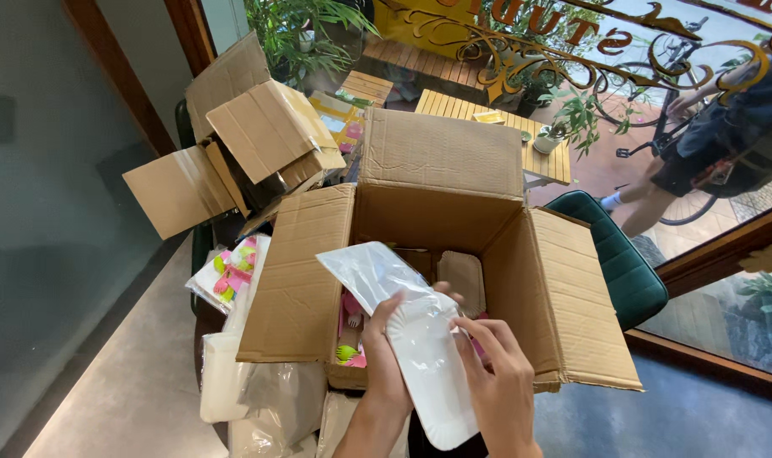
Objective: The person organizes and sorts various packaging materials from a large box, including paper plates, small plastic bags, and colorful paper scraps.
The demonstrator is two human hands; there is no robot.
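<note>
**Both hands on a bagged stack of white paper trays, above the open carton**

I see both forearms entering from the bottom edge, angled up and inward toward each other. My left hand (388,339) is cupped around the left long edge of the white paper tray stack (431,365), fingers curled over the upper rim near its top corner. My right hand (496,373) lies along the right edge, fingers bent and pressed on the tray's face, thumb side low. Both hands are closed onto the stack; neither is spread flat.

The stack is oblong with rounded corners and a raised, faintly crimped rim, matte white. It tilts, lower end toward me, held just over the near wall of the cardboard box (564,297). A clear plastic bag (365,267), glossy and wrinkled, trails off the stack's upper end to the left, loose and half collapsed.

The box is brown corrugated board, all four flaps folded outward. Inside: a brownish tray stack (462,280) of similar shape standing on edge, and pink and green plastic pieces (350,339) at the near left corner.

A second opened carton (242,136) stands behind left; a dark green padded chair (623,271) is at the right.
</note>
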